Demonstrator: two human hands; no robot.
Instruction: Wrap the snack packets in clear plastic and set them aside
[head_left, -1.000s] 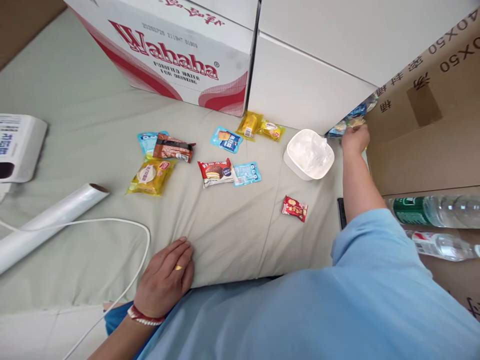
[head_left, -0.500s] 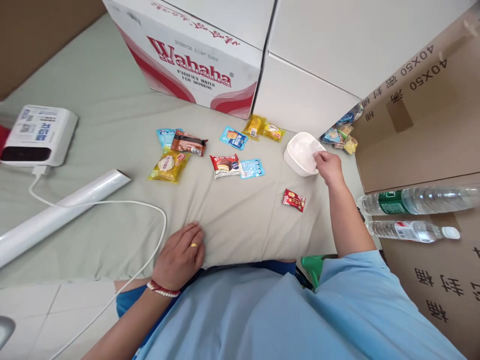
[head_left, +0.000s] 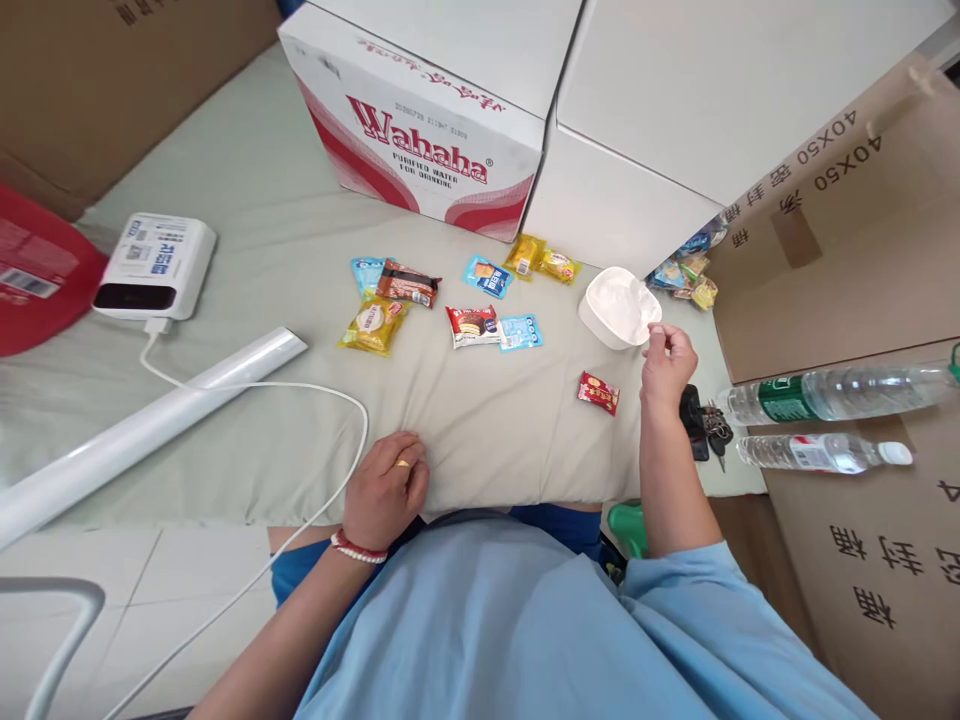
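Observation:
My left hand (head_left: 388,490) rests palm down near the front edge of the cloth, its fingers curled in with nothing visible in them. My right hand (head_left: 669,368) is at the lower right rim of a white bowl (head_left: 600,325). Its thumb and fingers are drawn together, and whatever may be between them is hidden. Whitish, translucent material shows inside the bowl. A small red snack packet (head_left: 598,393) lies in front of the bowl. To the left are a red-and-white cake packet (head_left: 472,327), light blue packets (head_left: 521,332), a brown packet (head_left: 409,284) and yellow packets (head_left: 373,324).
A Wahaha carton (head_left: 420,150) and white boxes (head_left: 619,190) stand behind. More packets (head_left: 686,275) lie by the cardboard box (head_left: 825,260) at right, near keys (head_left: 712,425) and bottles (head_left: 817,452). A white device (head_left: 154,265), its cable (head_left: 330,385) and a white tube (head_left: 165,425) are at left.
My right hand has drawn back from inside the bowl's rim to just outside it. The view has shifted left, bringing the keys and more of a red object into sight. My left hand stays resting.

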